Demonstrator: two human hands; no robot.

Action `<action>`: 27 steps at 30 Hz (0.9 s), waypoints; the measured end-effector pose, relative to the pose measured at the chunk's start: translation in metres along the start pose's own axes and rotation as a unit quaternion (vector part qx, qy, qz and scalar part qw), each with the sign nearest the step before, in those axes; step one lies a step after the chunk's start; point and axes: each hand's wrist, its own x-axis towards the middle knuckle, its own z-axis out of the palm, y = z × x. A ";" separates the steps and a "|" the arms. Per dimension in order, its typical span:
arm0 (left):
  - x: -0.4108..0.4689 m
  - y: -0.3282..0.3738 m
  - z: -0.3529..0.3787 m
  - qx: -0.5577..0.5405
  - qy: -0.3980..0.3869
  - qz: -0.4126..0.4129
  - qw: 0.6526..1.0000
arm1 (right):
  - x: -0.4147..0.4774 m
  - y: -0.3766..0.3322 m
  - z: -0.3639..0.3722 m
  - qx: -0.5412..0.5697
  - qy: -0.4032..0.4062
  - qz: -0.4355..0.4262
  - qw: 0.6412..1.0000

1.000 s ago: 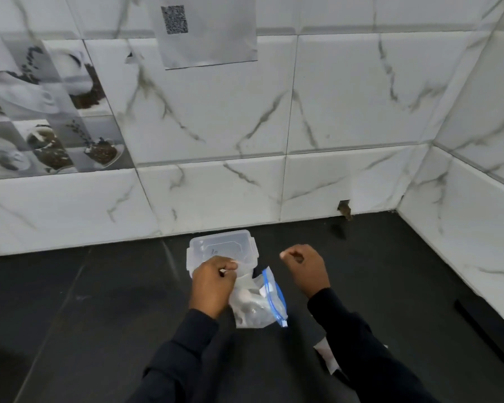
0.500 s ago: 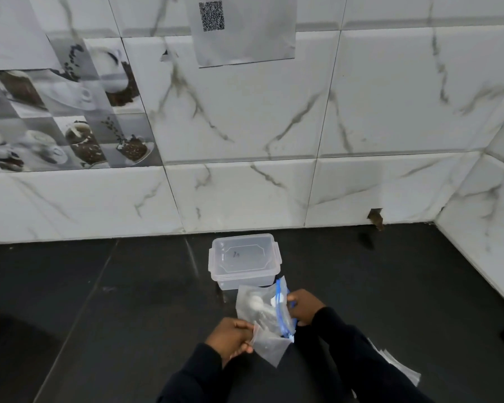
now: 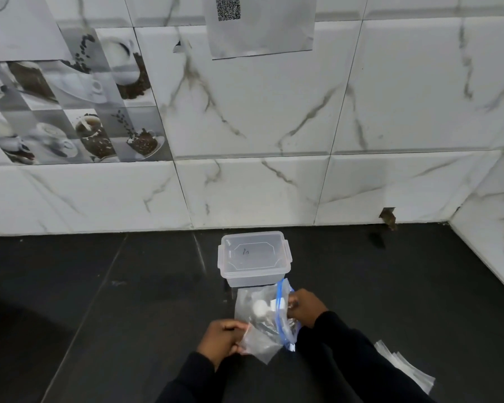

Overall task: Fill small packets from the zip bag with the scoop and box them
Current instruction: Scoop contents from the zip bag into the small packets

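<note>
Zip bag up in both hands, just in front of the box on the dark counter. We see the right hand clamped on the bag's blue zip edge, fingers curled round it. The left hand pinches a clear packet at the bag's lower corner.

A second ago the bag lay on the counter against the box, with the left hand over it and the right hand curled on nothing beside it. Half a second ago both hands had taken hold. We judge from this that getting into the zip is the step in hand and that filling has not begun. A white round shape shows through the bag. It may be the scoop, but we cannot tell. The box appears to have its lid on, so boxing looks some way off. Spare packets lie flat near the right sleeve.

As for writing, a sheet on the marble-look wall carries a QR code and no words that we can read. A short dark scrawl marks the lid, too small to make out. Tiles to the left show printed coffee cups and beans. We find no brand on bag or box.
</note>
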 end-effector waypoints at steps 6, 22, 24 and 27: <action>0.008 0.013 0.002 0.051 -0.034 -0.013 0.998 | -0.002 0.000 0.005 0.037 0.029 -0.042 0.998; -0.002 0.056 -0.022 -0.067 -0.116 0.016 0.991 | -0.023 0.010 0.013 0.404 0.035 0.124 0.906; -0.006 0.043 -0.025 -0.034 -0.140 -0.031 0.989 | -0.020 0.012 0.011 0.406 0.047 0.128 0.904; -0.011 0.029 -0.021 -0.007 -0.108 -0.034 0.994 | -0.013 0.016 0.012 0.270 0.074 0.079 0.957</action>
